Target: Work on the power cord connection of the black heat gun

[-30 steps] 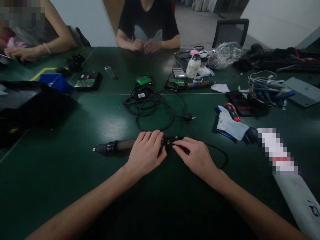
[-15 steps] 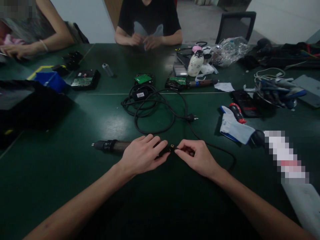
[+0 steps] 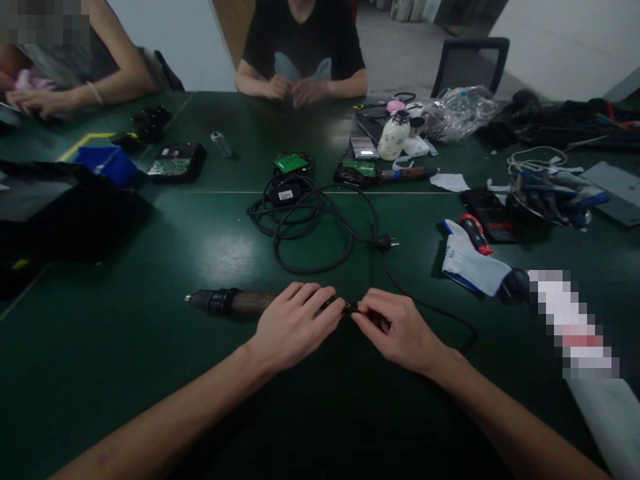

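An electric screwdriver [image 3: 250,302] with a dark ribbed grip lies on the green table, its tip pointing left. My left hand [image 3: 300,320] is closed over its right-hand end. Just to the right, my right hand [image 3: 395,327] pinches the end of a black cable at the screwdriver's tail; whether the two parts are joined is hidden by the fingers. The black cable [image 3: 445,307] runs out behind my right hand, up to a coil with a boxed adapter [image 3: 284,193] and a plug [image 3: 385,243].
Beyond the coil lie opened devices with green boards [image 3: 293,162]. A bottle [image 3: 394,137] stands behind them. To the right are a glove [image 3: 475,263], a red-black screwdriver [image 3: 476,233] and a phone [image 3: 493,215]. A blue bin [image 3: 107,165] is at left. Two people sit across.
My left hand has slid slightly right along the screwdriver, and its fingertips are nearer my right hand. The gap between the screwdriver's tail and the cable end looks smaller. The view has tilted slightly.
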Action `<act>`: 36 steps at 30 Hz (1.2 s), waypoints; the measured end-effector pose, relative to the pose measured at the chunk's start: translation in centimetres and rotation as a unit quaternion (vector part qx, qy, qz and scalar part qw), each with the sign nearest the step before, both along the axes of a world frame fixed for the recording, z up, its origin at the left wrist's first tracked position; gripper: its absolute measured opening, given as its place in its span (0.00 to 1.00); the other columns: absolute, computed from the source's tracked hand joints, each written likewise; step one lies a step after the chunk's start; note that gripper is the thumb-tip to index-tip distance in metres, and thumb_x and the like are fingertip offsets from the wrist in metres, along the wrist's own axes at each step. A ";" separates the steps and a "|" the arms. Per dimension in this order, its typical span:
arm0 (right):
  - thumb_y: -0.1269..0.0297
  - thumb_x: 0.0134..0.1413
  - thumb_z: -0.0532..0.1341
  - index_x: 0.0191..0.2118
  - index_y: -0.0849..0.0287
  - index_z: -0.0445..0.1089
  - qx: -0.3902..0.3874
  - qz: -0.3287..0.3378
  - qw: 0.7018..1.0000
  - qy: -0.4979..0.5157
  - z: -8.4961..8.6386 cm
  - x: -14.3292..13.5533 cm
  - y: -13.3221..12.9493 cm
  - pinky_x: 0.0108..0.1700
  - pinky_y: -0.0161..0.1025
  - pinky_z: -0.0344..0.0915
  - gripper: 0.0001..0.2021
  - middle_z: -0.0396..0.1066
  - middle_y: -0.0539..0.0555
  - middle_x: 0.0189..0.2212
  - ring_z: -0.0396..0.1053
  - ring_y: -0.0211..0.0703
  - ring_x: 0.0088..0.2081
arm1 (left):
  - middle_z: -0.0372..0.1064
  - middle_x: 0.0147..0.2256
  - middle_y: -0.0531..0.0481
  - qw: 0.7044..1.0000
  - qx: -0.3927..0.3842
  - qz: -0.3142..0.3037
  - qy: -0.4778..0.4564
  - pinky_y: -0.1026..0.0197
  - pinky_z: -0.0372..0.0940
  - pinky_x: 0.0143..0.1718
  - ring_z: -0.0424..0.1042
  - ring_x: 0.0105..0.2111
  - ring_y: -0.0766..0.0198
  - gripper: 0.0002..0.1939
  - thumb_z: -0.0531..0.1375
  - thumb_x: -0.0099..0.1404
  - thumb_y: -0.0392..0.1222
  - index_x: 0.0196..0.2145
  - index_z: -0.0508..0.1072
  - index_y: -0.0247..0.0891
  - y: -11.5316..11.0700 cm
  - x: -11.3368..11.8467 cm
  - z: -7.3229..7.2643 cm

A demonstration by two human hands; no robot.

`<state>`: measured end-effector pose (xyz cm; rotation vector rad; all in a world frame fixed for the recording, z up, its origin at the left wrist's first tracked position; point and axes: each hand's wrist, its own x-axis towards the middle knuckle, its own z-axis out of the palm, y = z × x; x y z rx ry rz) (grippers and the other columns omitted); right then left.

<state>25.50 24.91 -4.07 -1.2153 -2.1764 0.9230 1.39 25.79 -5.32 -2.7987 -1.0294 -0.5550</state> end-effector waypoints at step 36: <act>0.70 0.66 0.61 0.40 0.57 0.69 0.005 0.006 1.000 0.028 -0.8 0.0 -0.3 0.34 0.37 0.67 0.02 0.70 0.55 0.53 0.67 0.34 0.31 | 0.75 0.51 0.48 1.000 0.007 0.008 0.000 0.52 0.64 0.43 0.74 0.45 0.56 0.08 0.61 0.74 0.41 0.50 0.74 0.42 -0.2 0.2 0.4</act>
